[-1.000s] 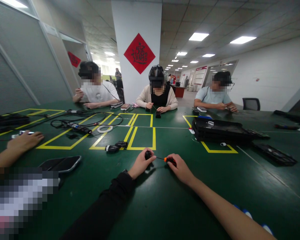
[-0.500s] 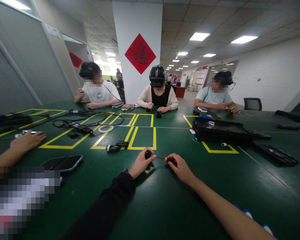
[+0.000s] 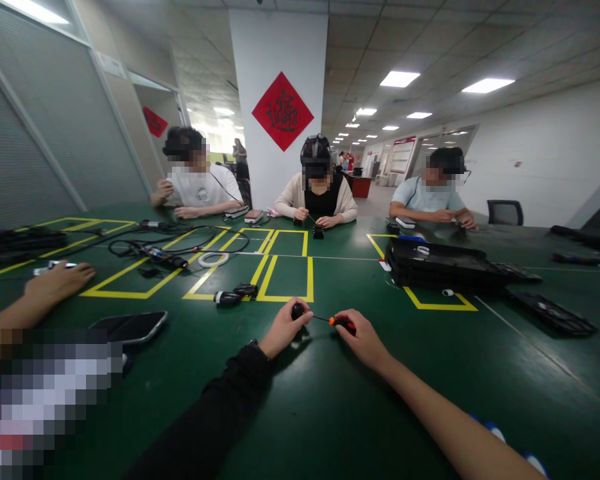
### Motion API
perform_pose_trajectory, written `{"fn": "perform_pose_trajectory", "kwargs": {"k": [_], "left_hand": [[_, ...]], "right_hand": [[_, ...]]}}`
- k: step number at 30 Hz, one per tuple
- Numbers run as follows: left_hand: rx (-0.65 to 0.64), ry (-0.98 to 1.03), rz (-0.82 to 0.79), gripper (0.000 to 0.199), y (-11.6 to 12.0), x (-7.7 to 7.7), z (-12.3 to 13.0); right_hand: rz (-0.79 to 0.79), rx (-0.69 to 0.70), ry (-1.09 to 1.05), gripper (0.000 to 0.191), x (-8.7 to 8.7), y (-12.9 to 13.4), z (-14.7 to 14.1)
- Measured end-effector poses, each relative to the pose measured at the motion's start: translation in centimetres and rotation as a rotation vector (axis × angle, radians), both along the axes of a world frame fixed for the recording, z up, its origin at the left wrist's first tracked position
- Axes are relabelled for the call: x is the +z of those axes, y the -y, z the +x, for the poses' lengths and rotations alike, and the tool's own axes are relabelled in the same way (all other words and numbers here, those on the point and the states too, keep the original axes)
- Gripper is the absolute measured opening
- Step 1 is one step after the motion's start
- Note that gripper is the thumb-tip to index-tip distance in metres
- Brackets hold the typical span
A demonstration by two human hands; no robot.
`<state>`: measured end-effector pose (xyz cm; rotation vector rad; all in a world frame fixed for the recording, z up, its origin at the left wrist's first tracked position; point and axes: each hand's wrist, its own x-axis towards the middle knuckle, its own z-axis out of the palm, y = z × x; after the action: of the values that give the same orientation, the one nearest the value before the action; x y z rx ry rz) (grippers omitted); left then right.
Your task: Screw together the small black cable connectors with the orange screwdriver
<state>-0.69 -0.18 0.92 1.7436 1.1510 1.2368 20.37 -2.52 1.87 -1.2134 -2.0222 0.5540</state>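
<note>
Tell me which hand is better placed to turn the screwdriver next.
Probably the right hand: its fingers hold the screwdriver by the handle, while the left hand holds the black part that the shaft points toward.

On the near middle of the worktop (image 3: 300, 427), the part (image 3: 297, 311) is in the left hand (image 3: 280, 331), and the screwdriver (image 3: 345, 325) is in the right hand (image 3: 364, 340), its shaft between the two. The phone (image 3: 135, 327) lies to the left. The plugs (image 3: 227, 297) lie beyond it, before the ring (image 3: 213, 260), with cables (image 3: 155, 255) left of that. Right of the hands and farther back sits the tray (image 3: 437, 265), with a panel (image 3: 553, 313) at its near right. Three people sit behind, along the far edge.
</note>
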Motion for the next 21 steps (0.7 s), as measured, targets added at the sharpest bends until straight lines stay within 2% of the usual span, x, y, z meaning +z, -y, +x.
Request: {"fn": "perform_pose_trajectory", "kwargs": {"k": [7, 13, 21], "left_hand": [[-0.028, 0.031, -0.069, 0.02, 0.09, 0.2, 0.1], [-0.028, 0.081, -0.079, 0.021, -0.02, -0.04, 0.11], [-0.05, 0.071, -0.065, 0.018, 0.13, 0.48, 0.01]], "right_hand": [[0.035, 0.0, 0.019, 0.017, 0.06, -0.03, -0.02], [0.028, -0.001, 0.035, 0.021, 0.02, 0.17, -0.11], [0.044, 0.031, 0.056, 0.018, -0.1, -0.08, -0.17]]}}
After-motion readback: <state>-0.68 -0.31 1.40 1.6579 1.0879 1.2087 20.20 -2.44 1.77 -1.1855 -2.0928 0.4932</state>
